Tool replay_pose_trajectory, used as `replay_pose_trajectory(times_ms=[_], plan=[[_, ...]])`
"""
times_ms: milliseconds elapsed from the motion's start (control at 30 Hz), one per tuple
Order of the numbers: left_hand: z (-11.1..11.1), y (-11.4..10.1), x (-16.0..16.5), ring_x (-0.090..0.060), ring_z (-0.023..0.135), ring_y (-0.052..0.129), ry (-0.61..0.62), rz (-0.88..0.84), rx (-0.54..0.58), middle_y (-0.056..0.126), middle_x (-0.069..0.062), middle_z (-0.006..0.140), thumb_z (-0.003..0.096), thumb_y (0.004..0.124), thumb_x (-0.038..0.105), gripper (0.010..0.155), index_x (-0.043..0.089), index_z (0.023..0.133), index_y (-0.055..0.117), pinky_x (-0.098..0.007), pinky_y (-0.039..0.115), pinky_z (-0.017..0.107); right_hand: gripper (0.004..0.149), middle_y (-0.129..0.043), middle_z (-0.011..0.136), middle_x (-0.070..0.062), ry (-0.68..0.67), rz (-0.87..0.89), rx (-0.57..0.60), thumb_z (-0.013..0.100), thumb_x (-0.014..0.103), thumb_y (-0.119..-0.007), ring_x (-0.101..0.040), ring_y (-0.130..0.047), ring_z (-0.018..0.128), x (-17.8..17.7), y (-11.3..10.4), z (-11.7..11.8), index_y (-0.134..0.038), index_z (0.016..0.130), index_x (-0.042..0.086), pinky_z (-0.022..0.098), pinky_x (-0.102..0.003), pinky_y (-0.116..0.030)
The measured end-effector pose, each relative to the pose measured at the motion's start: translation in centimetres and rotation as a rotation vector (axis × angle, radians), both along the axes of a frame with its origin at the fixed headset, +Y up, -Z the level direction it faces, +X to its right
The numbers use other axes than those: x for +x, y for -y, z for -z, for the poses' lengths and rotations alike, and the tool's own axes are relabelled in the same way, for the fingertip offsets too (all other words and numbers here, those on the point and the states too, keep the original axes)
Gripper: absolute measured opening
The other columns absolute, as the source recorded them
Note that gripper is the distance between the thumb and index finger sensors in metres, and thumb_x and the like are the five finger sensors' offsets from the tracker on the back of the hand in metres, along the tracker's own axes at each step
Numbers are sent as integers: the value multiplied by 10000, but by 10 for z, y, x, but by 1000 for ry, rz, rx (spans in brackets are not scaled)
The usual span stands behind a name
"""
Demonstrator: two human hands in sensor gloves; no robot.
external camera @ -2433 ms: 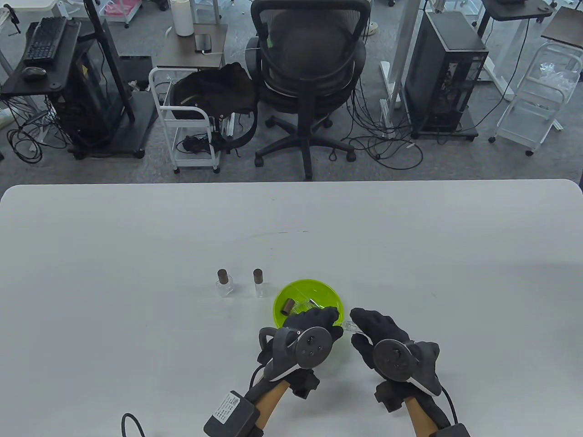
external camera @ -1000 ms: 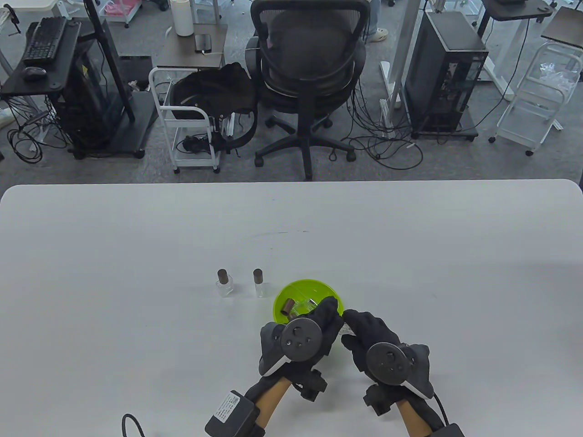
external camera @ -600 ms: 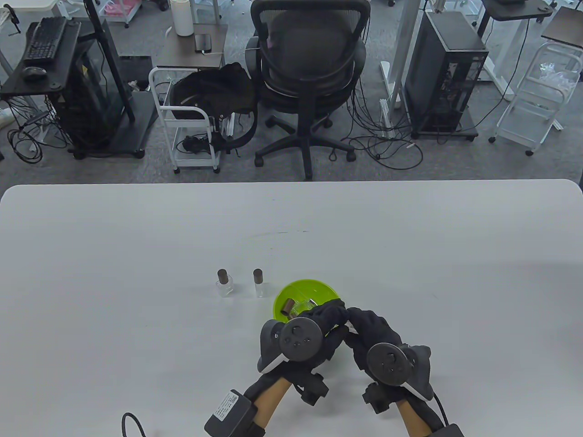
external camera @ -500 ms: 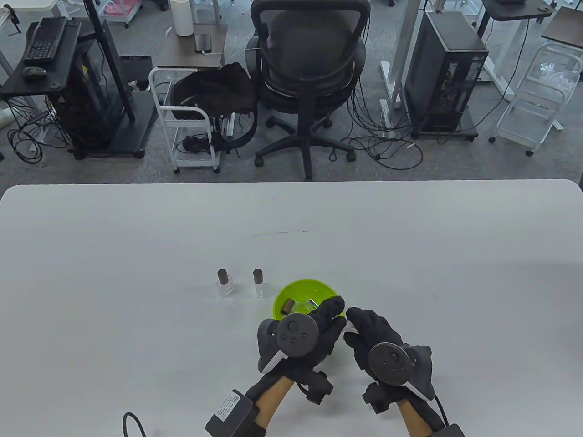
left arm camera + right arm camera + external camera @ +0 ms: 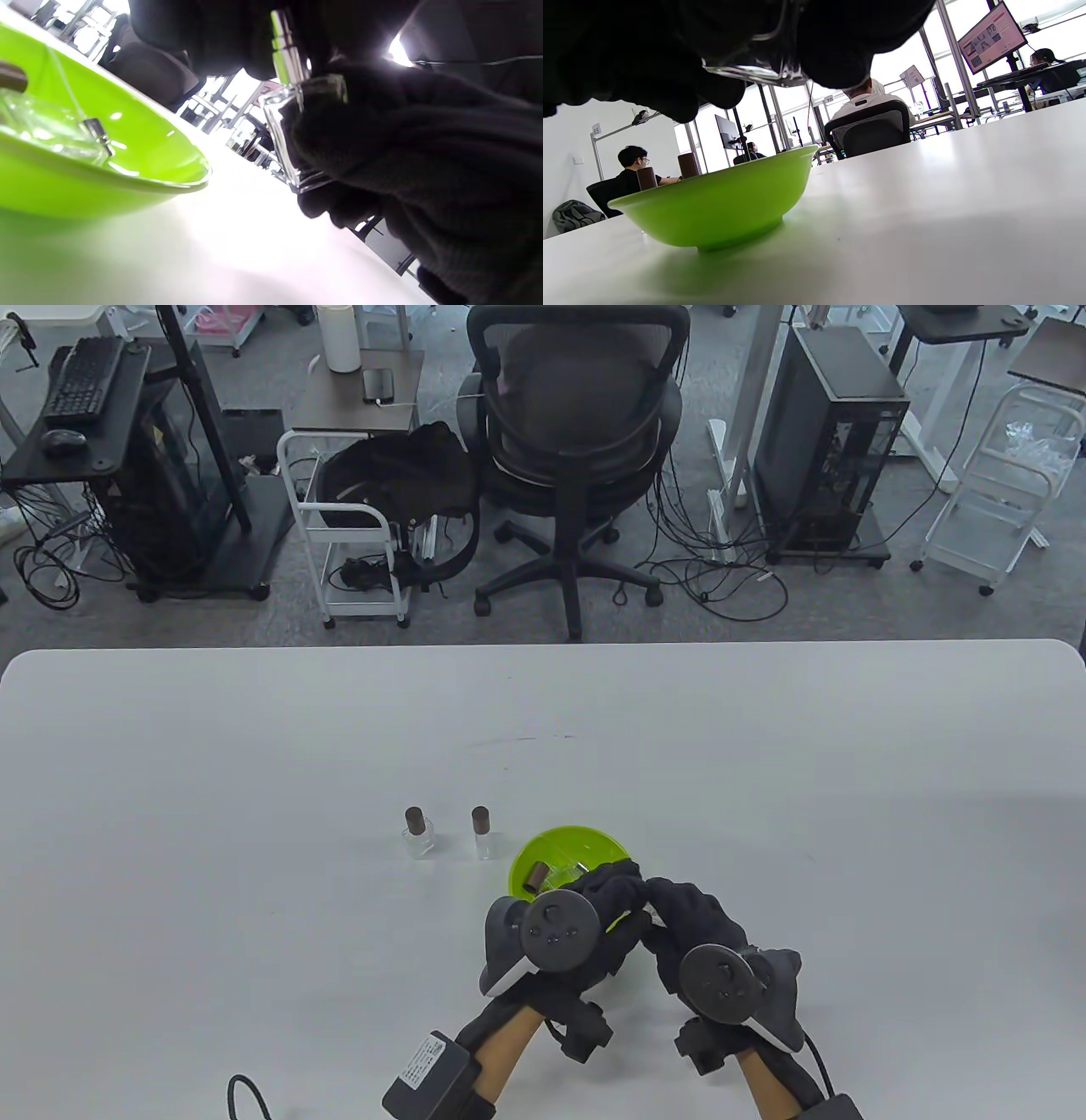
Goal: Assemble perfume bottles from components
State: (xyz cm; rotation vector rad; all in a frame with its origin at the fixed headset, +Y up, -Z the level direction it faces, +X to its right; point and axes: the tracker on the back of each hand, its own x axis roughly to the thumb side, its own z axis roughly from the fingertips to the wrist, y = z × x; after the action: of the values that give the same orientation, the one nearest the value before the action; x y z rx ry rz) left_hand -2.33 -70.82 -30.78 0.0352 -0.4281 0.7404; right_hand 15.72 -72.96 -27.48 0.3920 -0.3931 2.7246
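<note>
Glass bottle (image 5: 292, 140) is being pinched in our right hand (image 5: 691, 920) while our left hand (image 5: 594, 903) is gripping its silver sprayer (image 5: 283, 46); we're aiming to seat it straight, just near the green bowl (image 5: 543, 848).

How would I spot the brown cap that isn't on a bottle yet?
Find the lime green bowl near the table's front edge, just ahead of the gloved hands. The loose brown cap lies tipped inside it, unlike the two caps standing upright on finished bottles to the left.

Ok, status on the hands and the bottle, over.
Right hand grips glass bottle off the table. Left hand fingers on its silver sprayer. Green bowl close alongside, nothing blocking.
</note>
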Motion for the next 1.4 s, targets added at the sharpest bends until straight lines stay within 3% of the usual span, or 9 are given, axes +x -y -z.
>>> replay_pose_trajectory(times_ms=[100, 233, 400, 467, 667, 833, 1067, 1267, 1400], plan=[[3, 1, 0, -306, 733, 1019, -72, 39, -66, 879, -117, 939, 583, 620, 435, 591, 80, 1056, 611, -393, 832, 598, 544, -751, 957, -143, 2, 25, 1, 532, 358, -690, -226, -892, 703, -1, -2, -1, -577, 1031, 172, 559, -387, -802], [0, -4, 3, -272, 679, 1010, -62, 138, -47, 949, -78, 857, 578, 632, 442, 531, 143, 1005, 730, -393, 805, 588, 544, -760, 952, -144, 7, 19, 1, 529, 359, -694, -226, -897, 697, -1, -2, -1, -585, 1027, 168, 554, -387, -805], [-3, -6, 3, -316, 988, 823, 64, 90, 53, 746, -42, 1094, 553, 763, 255, 399, 296, 946, 706, -477, 674, 765, 545, -757, 954, -143, 3, 61, -13, 529, 358, -694, -226, -897, 700, -3, -3, -1, -582, 1026, 166, 555, -387, -806], [-3, -6, 1, -340, 1027, 773, 98, 62, 71, 681, -71, 1122, 553, 759, 327, 386, 272, 932, 711, -474, 661, 784, 545, -759, 952, -147, 2, 59, -11, 526, 353, -696, -232, -898, 698, -3, -3, -1, -584, 1025, 164, 553, -393, -805], [2, -3, -1, -308, 748, 1009, -55, -10, -53, 876, -132, 933, 586, 658, 407, 570, 75, 1048, 614, -399, 831, 610, 546, -758, 958, -134, -4, 39, -2, 523, 356, -692, -227, -897, 709, -1, -3, -2, -580, 1025, 172, 562, -388, -805], [-3, -7, 2, -225, 599, 1027, -86, 114, 9, 979, -57, 788, 558, 696, 449, 512, 160, 974, 777, -367, 826, 545, 546, -760, 957, -135, 7, 43, -2, 523, 359, -695, -224, -897, 707, 1, -4, 0, -584, 1024, 173, 562, -384, -806], [-5, -12, 0, -282, 863, 933, 66, 112, 114, 842, -50, 1011, 521, 792, 308, 363, 289, 883, 773, -413, 759, 700, 548, -760, 959, -132, 0, 24, 7, 518, 357, -697, -227, -899, 710, -3, -4, -2, -583, 1022, 174, 563, -386, -807], [0, -9, -3, -281, 666, 1033, -15, 79, -54, 942, -121, 878, 576, 670, 464, 565, 101, 1006, 725, -380, 830, 569, 546, -759, 958, -135, 4, 22, 37, 521, 356, -694, -225, -897, 709, -2, -8, -3, -582, 1023, 173, 564, -386, -805], [-4, -13, 5, -238, 593, 1018, 7, 204, 14, 981, -95, 762, 564, 672, 395, 513, 90, 965, 771, -375, 814, 548, 546, -768, 954, -131, -10, -10, 31, 516, 358, -699, -223, -903, 705, -4, -6, -4, -592, 1019, 175, 562, -384, -810]])
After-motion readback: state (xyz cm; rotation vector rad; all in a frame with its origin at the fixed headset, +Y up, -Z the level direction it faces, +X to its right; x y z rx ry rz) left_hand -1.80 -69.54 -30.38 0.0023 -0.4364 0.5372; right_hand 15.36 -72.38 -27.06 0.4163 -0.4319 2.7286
